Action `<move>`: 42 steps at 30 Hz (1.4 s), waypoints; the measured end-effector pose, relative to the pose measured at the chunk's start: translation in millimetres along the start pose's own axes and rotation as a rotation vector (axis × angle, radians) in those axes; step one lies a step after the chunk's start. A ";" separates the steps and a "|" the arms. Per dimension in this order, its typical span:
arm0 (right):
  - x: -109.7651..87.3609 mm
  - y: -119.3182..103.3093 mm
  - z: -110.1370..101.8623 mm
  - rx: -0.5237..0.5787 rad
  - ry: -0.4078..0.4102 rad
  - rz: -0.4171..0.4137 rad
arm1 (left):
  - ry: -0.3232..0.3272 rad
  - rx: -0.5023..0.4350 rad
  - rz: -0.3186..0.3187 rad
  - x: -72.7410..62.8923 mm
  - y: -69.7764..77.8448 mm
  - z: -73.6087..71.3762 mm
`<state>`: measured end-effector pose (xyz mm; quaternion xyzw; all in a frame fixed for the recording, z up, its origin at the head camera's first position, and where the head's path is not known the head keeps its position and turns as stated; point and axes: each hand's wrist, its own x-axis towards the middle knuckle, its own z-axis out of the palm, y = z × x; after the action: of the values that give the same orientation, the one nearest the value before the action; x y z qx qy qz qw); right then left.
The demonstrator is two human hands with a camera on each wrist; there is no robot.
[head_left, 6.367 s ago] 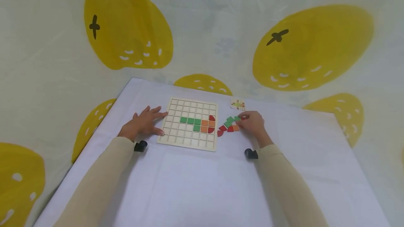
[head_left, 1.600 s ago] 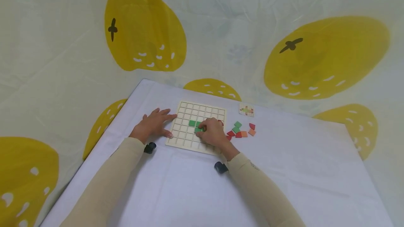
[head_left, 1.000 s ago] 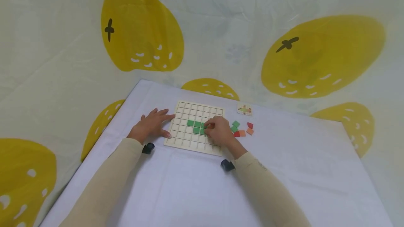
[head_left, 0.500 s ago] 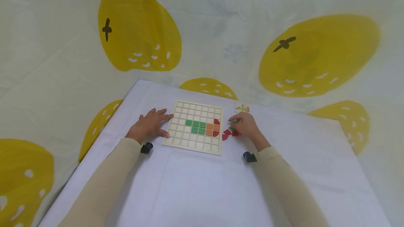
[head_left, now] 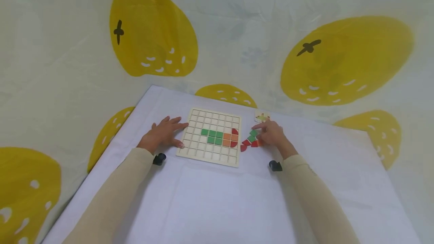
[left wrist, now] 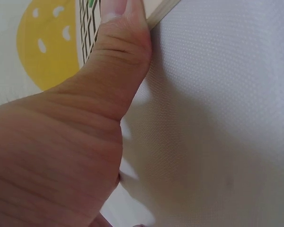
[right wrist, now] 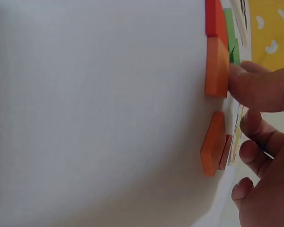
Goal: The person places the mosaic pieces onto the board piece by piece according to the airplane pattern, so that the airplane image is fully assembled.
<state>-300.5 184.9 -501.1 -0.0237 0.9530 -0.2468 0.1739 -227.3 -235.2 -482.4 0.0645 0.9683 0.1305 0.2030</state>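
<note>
My left hand point(head_left: 161, 134) rests with spread fingers at the left edge of a wooden grid board point(head_left: 200, 152); in the left wrist view its thumb point(left wrist: 118, 47) presses on the board's rim. Green square tiles point(head_left: 211, 139), orange square tiles point(head_left: 226, 142) and red quarter-round tiles point(head_left: 234, 131) lie on the board. My right hand point(head_left: 274, 134) is over the loose tiles to the right, index finger extended near a loose green tile point(head_left: 254, 133). In the right wrist view the thumb is beside an orange tile point(right wrist: 217, 66), and nothing shows pinched between the fingers.
A small pattern card point(head_left: 262, 116) lies behind the right hand. Loose red tiles point(head_left: 243, 148) sit between board and hand. Another orange tile point(right wrist: 213, 144) lies below the thumb in the right wrist view. A white cloth point(head_left: 210, 206) covers the table.
Over the last seconds my right hand put a green tile in the board's lower green row, then went back right to the loose tiles. My left hand has stayed at the board's edge.
</note>
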 end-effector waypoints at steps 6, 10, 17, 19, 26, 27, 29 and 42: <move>2.8 9.4 2.7 -0.005 0.015 -0.084 | 0.002 0.011 -0.017 1.1 1.2 2.1; 0.6 11.7 5.0 -0.014 0.016 -0.132 | 0.011 0.003 -0.013 -0.2 1.6 1.7; -8.1 8.4 9.6 0.006 0.042 -0.149 | 0.023 0.001 -0.006 -1.0 0.1 2.7; -10.5 5.3 10.3 0.022 0.053 -0.155 | 0.023 0.000 -0.007 -1.4 -0.5 2.2; -17.7 -10.1 11.0 0.099 0.016 -0.134 | 0.016 0.015 -0.015 -0.9 -2.5 1.2; -18.9 -12.5 11.4 0.108 0.008 -0.128 | 0.018 0.015 -0.013 -0.6 -2.7 1.8; -20.9 -17.5 13.7 0.119 -0.001 -0.118 | 0.023 0.008 -0.008 -1.2 -2.0 2.3; -29.8 -37.0 36.2 0.069 0.054 -0.232 | 0.028 -0.003 0.002 -4.0 0.6 2.9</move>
<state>-261.6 139.7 -503.5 -0.1211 0.9392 -0.2983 0.1191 -222.4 -234.7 -483.3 0.0634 0.9707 0.1331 0.1895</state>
